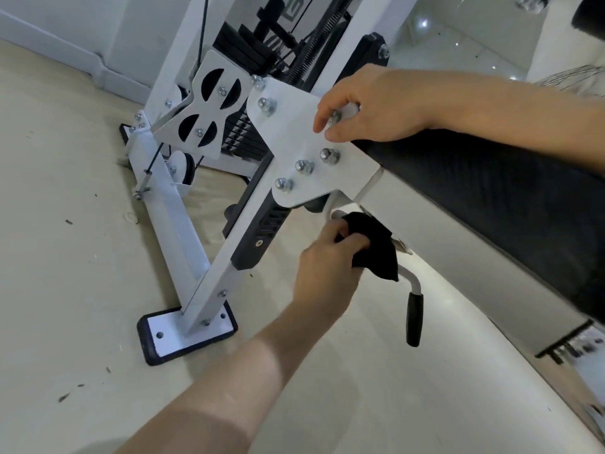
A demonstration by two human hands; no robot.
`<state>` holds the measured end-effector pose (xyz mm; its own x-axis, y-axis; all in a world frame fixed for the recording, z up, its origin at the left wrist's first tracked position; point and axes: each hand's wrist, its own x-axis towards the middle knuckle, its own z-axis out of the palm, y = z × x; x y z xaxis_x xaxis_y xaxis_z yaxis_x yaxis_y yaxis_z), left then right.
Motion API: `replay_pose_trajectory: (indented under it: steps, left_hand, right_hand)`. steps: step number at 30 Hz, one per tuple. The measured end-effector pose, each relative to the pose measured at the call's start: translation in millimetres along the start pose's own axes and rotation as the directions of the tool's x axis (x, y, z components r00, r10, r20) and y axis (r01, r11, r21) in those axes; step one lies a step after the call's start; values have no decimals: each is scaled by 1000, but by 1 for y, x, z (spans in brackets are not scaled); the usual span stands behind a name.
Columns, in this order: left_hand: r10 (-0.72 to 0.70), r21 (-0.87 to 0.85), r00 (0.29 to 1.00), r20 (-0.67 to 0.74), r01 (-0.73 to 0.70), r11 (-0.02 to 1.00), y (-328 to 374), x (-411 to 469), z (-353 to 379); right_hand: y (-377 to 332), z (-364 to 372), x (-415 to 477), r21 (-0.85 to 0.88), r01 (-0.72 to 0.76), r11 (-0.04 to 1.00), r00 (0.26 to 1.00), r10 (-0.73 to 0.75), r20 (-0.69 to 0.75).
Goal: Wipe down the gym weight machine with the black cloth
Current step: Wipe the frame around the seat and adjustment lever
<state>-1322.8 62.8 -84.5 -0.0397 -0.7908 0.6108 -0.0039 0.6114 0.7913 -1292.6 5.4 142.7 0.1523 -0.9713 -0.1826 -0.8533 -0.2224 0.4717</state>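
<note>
The white gym weight machine [209, 290] fills the middle of the view, with a bolted white bracket plate [294, 136] and a black padded seat [491, 191] to the right. My left hand [324, 267] grips the black cloth [376, 247] and presses it on the white curved lever tube [411, 278] under the seat. Part of the cloth hangs below my fingers. My right hand [370, 103] holds the top of the bracket plate, with fingers and thumb curled around a bolt there.
The lever ends in a black rubber grip [414, 319]. A black-edged foot plate [186, 335] sits on the pale floor [65, 257], which carries scattered dark debris. A black weight stack [242, 132] and cables stand behind the frame, near a white wall.
</note>
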Motion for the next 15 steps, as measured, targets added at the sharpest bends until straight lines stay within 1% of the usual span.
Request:
replay_pose_trajectory:
  steps: [2, 3, 4, 6, 7, 8, 10, 12, 13, 14, 15]
  left_hand:
    - [162, 41, 983, 84, -166, 985, 4, -5, 9]
    - [202, 58, 976, 78, -207, 977, -1, -3, 6]
    - [187, 47, 982, 33, -189, 981, -6, 2, 1]
    - [71, 3, 991, -111, -71, 997, -14, 9, -5]
    - [75, 18, 991, -114, -73, 997, -15, 10, -5]
    - [136, 76, 989, -56, -132, 988, -13, 7, -1]
    - [277, 171, 954, 114, -293, 941, -7, 0, 18]
    - [323, 173, 913, 250, -370, 913, 7, -6, 39]
    - [377, 147, 876, 300, -433, 889, 13, -12, 51]
    - [420, 125, 815, 399, -502, 855, 19, -26, 61]
    - [488, 70, 729, 480, -587, 807, 17, -45, 71]
  right_hand:
    - [2, 0, -3, 8, -11, 1000, 1000, 11, 3]
    - [1, 0, -2, 9, -10, 1000, 1000, 10, -2]
    - [1, 0, 0, 12, -4, 1000, 1000, 4, -5]
    - [1, -1, -2, 11, -7, 1000, 1000, 7, -12]
    - [2, -1, -2, 6, -10, 1000, 1000, 11, -22]
    - [3, 1, -2, -4, -9, 1000, 1000, 9, -24]
    - [1, 4, 0, -13, -18, 1000, 999, 18, -30]
    - [2, 5, 0, -22, -32, 999, 999, 32, -40]
    - [3, 4, 0, -25, -17, 1000, 999, 15, -45]
    - [2, 4, -1, -24, -13, 1000, 998, 12, -54]
    - [5, 6, 1, -23, 8, 1000, 998, -9, -59]
